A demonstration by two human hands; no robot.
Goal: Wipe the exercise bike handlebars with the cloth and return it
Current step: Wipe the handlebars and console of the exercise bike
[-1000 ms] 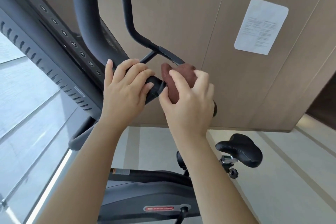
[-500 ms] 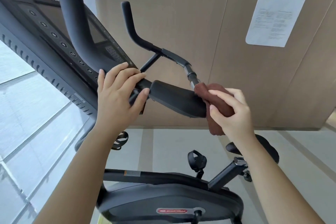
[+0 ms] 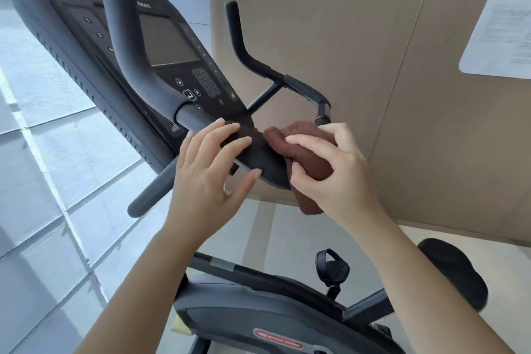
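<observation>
Fingers (image 3: 307,143) of the right hand (image 3: 339,178) are curled round a bunched brown terry cloth (image 3: 287,131), grasping it and pressing it against the right end of the black padded centre rest (image 3: 261,156) of the dark tubular exercise-bike handlebars (image 3: 237,37). One loose corner of the cloth hangs below the heel of that hand. The left hand (image 3: 207,175) lies over the left part of the same padded rest, its fingers released and nearly straight across the top, with the thumb touching the rest's near edge; it holds nothing. Just beyond the left hand, a thick curved bar of the handlebars rises up and out of view in front of the dark grey console with a blank screen and keypad (image 3: 169,40), and a second, thinner horn stands upright further right. Below the forearms are the grey bike housing with a red oval label (image 3: 253,322), a black strapped pedal (image 3: 332,267) and, at the lower right, a black saddle (image 3: 457,273). A white printed sheet (image 3: 500,26) is stuck to the beige wood-panel wall (image 3: 344,37) behind the bike.
</observation>
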